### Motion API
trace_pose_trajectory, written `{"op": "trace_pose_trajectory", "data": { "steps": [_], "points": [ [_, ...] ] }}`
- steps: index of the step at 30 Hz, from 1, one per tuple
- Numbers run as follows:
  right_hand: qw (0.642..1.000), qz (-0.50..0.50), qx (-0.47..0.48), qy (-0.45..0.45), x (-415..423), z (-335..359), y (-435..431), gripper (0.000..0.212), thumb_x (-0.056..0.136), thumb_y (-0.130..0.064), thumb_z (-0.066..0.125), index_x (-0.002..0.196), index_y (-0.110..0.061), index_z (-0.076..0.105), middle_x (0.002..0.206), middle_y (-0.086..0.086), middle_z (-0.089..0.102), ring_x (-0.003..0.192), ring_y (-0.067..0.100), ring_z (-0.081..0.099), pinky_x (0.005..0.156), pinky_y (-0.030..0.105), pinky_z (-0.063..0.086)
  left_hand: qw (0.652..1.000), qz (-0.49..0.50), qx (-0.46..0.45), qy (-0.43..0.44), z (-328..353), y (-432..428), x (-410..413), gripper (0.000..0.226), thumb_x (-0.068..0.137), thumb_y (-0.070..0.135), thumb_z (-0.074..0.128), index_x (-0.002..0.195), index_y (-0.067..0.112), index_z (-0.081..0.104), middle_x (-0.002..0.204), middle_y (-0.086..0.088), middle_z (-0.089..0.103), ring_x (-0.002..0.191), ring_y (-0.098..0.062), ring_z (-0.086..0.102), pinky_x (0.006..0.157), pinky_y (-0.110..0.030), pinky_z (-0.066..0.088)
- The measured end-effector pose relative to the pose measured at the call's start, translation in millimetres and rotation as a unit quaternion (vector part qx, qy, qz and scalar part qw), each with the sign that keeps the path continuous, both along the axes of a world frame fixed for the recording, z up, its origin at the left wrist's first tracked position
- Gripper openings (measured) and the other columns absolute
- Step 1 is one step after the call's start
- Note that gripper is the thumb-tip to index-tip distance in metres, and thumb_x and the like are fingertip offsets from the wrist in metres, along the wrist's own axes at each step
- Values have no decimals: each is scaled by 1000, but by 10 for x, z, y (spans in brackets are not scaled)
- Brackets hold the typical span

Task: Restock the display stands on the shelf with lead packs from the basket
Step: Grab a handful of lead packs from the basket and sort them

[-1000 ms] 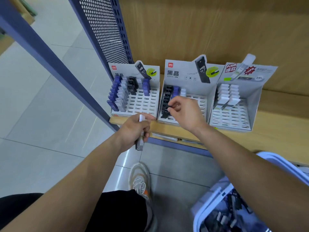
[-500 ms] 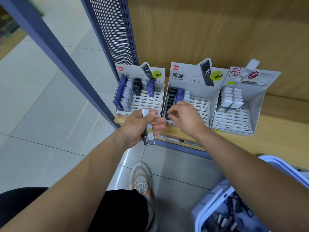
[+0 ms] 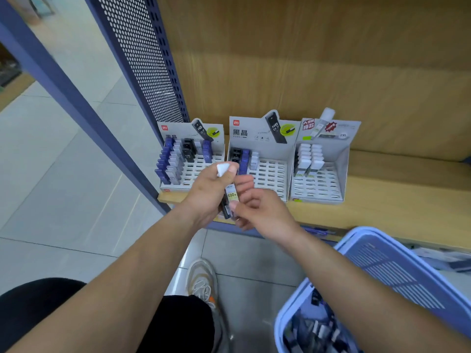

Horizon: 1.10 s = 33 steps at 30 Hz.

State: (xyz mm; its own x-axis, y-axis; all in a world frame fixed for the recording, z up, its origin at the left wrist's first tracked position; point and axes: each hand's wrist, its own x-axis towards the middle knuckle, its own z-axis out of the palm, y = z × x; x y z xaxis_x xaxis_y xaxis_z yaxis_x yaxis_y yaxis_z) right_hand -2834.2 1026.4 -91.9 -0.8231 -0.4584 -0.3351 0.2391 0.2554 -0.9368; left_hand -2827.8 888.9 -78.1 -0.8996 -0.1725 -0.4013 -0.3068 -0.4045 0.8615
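Observation:
Three grey cardboard display stands sit on the wooden shelf: the left stand (image 3: pixel 201 179) with blue, white and black packs, the middle stand (image 3: pixel 272 171) with a few packs at its back left, the right stand (image 3: pixel 323 184) with white-capped packs. My left hand (image 3: pixel 209 192) grips a bundle of lead packs (image 3: pixel 230 197) with white caps, held upright in front of the middle stand. My right hand (image 3: pixel 257 210) meets it from the right, fingers curled onto the bundle's lower part. A blue basket (image 3: pixel 382 261) with more packs stands at the lower right.
A blue perforated side panel (image 3: pixel 142 59) and a slanted blue post (image 3: pixel 63 90) bound the shelf on the left. The shelf's wooden board (image 3: pixel 395 200) runs on to the right of the stands. My shoe (image 3: pixel 201 281) rests on the tiled floor below.
My right hand has drawn back from the middle stand to the packs in my left hand. My left hand has lifted the packs higher. The camera has tilted, showing more basket.

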Motion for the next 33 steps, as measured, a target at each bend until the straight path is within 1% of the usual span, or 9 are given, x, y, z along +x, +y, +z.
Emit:
{"op": "trace_pose_trajectory", "data": {
  "steps": [8,11,14,17,22,25,27,30,33],
  "points": [
    [997,-75,16,-5,-86,133,669,18,92,-21,71,80,-13,60,75,5,69,61,14,66,58,28,54,988,-101,-116,12,154,445,-155,31,107,31,46,114,4,59,97,-22,75,78,-26,76,67,-36,64],
    [994,-110,9,-2,-91,165,1015,16,92,-19,70,85,-9,60,79,7,64,63,13,61,58,26,54,970,-131,-203,-1,173,617,-220,30,107,35,46,117,9,58,94,-17,76,66,-26,75,55,-29,59],
    [989,-142,-30,-10,-96,180,1303,15,93,-16,69,92,-7,58,80,11,63,65,18,59,67,36,56,949,-164,-269,18,195,817,-298,30,107,36,46,112,11,62,76,-8,73,38,-17,48,39,-20,34],
    [985,-160,-61,-11,-86,191,1490,13,94,-10,68,93,-5,55,79,15,61,61,20,59,65,35,57,949,-211,-231,30,254,1069,-341,27,104,36,53,97,11,62,67,-6,58,39,-12,22,40,-18,18],
    [988,-152,-11,-6,-86,208,1691,15,93,-20,69,92,-7,61,84,12,64,67,18,64,72,38,58,918,-273,-285,47,186,1303,-374,22,98,24,65,81,13,59,65,-2,55,36,-8,27,38,-17,21],
    [984,-175,7,34,-202,266,1824,15,95,-28,65,107,-19,65,100,8,69,77,16,66,75,34,57,893,-305,-328,53,118,1396,-390,22,96,25,68,83,8,63,60,3,57,38,-7,32,40,-20,25],
    [986,-153,7,68,-319,290,1887,18,96,-26,64,114,-25,63,95,0,67,77,11,64,71,30,54,881,-320,-344,57,56,1469,-377,23,96,26,69,84,7,64,61,2,59,40,-8,33,42,-21,26],
    [987,-79,56,130,-501,251,1896,10,94,-13,67,104,-14,69,84,-6,64,63,-3,55,61,16,45,875,-334,-348,56,-53,1542,-357,16,95,27,70,87,13,69,62,5,60,48,-11,39,45,-22,31],
    [977,-65,101,179,-709,139,1885,4,90,-11,72,88,-14,72,76,-8,65,61,-4,54,63,14,45,888,-298,-348,43,-146,1509,-402,12,93,27,71,91,16,71,58,8,60,49,-11,43,46,-21,33]
  ]
}}
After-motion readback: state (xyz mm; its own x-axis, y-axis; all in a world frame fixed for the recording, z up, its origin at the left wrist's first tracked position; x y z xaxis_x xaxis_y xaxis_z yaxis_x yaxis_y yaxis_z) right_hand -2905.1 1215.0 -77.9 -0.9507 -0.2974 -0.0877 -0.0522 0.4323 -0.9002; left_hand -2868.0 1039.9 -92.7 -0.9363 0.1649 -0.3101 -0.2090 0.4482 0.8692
